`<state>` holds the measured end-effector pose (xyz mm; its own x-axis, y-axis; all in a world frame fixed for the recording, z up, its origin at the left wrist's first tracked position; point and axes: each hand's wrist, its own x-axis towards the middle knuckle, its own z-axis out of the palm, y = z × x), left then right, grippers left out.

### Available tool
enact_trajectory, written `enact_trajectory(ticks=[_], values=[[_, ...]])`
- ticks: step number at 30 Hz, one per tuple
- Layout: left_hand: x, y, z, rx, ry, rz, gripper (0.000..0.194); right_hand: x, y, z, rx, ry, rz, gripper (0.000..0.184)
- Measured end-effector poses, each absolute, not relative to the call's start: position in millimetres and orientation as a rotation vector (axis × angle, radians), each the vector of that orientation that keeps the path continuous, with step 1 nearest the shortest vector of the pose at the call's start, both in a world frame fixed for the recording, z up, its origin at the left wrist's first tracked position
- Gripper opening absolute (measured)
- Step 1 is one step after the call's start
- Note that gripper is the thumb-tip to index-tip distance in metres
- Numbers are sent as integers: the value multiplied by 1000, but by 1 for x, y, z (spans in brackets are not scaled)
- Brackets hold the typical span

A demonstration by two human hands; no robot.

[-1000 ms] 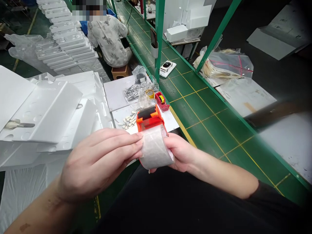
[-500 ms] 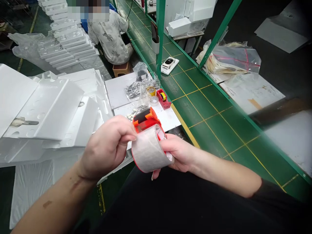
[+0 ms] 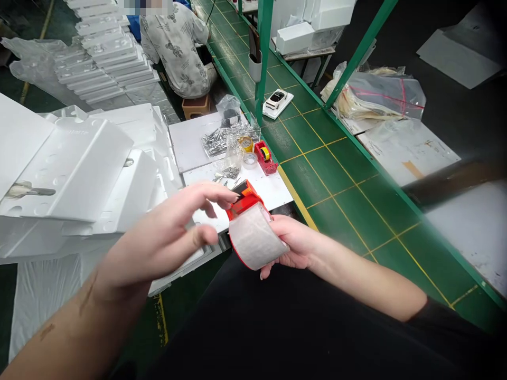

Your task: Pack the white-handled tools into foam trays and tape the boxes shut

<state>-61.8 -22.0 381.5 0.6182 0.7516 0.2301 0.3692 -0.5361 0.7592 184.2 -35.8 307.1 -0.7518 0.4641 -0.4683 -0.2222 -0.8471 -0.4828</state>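
Note:
My right hand (image 3: 293, 240) grips a red-orange packing tape dispenser (image 3: 247, 199) loaded with a wide roll of clear tape (image 3: 255, 237). Its fingers go around the roll's far side and are partly hidden by it. To the left, my left hand (image 3: 170, 227) is open, thumb apart from the other fingers, with nothing in it. The fingertips of that hand reach the black part at the dispenser's upper end; whether they touch it I cannot tell.
White foam trays (image 3: 79, 174) are heaped at my left. On the white side table (image 3: 273, 190) lie metal parts (image 3: 222, 140), tape rolls and a small red tape dispenser (image 3: 266, 158). A toy car (image 3: 277, 99) rests on the green conveyor (image 3: 317, 137). A co-worker (image 3: 174, 47) sits ahead.
My left hand has let go of the tape roll's edge and opened, fingers spreading toward the dispenser's top. The dispenser in my right hand has shifted slightly right.

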Motion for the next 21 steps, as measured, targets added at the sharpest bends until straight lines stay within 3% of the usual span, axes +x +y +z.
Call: enact_trajectory(ticks=[2,3,7,12,17,21], values=[[-54,-29,386,2306,888,658,60,183,-36,307,-829,-571,2568,42],[-50,-31,386,2351,910,648,57,182,-36,308,-834,-582,2561,40],[-43,-32,380,2407,935,755,17,181,-35,310,-885,-616,2536,32],[-47,-27,375,2524,1079,713,6,178,-33,312,-921,-602,2536,35],[-55,-31,380,2311,1100,817,11,179,-33,312,-928,-540,2507,36],[-57,-35,379,2388,978,627,42,179,-31,313,-939,-528,2503,35]])
